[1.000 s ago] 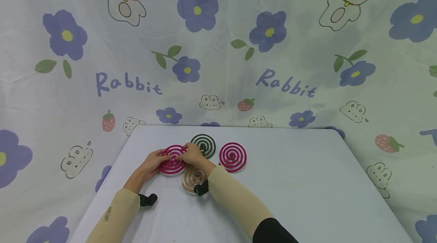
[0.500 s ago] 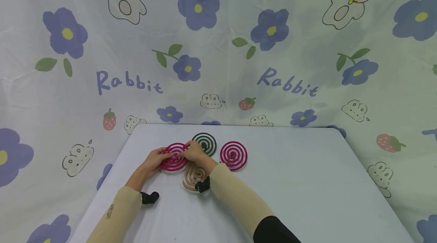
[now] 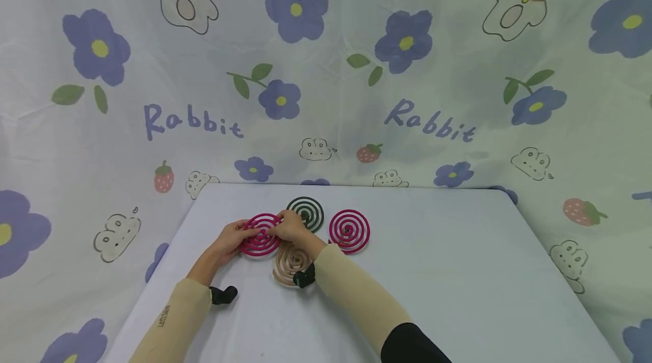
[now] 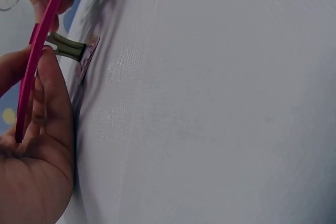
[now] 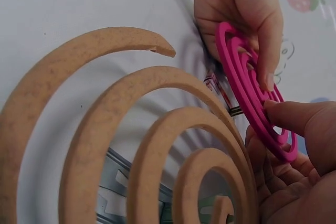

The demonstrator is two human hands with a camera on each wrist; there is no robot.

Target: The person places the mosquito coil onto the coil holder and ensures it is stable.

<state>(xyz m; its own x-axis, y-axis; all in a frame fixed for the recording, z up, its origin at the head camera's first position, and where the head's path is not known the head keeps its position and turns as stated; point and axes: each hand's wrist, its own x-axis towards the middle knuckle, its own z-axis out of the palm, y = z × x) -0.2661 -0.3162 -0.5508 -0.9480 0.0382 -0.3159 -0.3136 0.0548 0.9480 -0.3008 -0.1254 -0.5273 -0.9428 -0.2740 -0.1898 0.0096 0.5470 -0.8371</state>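
Both hands hold a pink mosquito coil [image 5: 231, 66] tilted just above the table. My left hand [image 3: 227, 241] pinches its left side, thumb on the top face and fingers beneath. From the other side my right hand [image 3: 295, 229] grips it, its thumb near the middle. Under the coil a small metal stand [image 4: 68, 47] with a flat base shows in the left wrist view; whether it is fixed to the coil I cannot tell. Beneath my right wrist sits a tan coil [image 5: 84, 140], raised off the table. A dark green coil [image 3: 290, 204] stands behind my right hand.
A second pink coil [image 3: 347, 231] sits right of the dark green one. The white-covered table [image 3: 458, 272] extends to the right and front. A patterned cloth [image 3: 326, 68] hangs behind it. Black wrist mounts [image 3: 224, 295] jut from both sleeves.
The head view has shifted slightly, so everything appears a little higher and further right. Both hands keep hold of the pink coil in nearly the same place.
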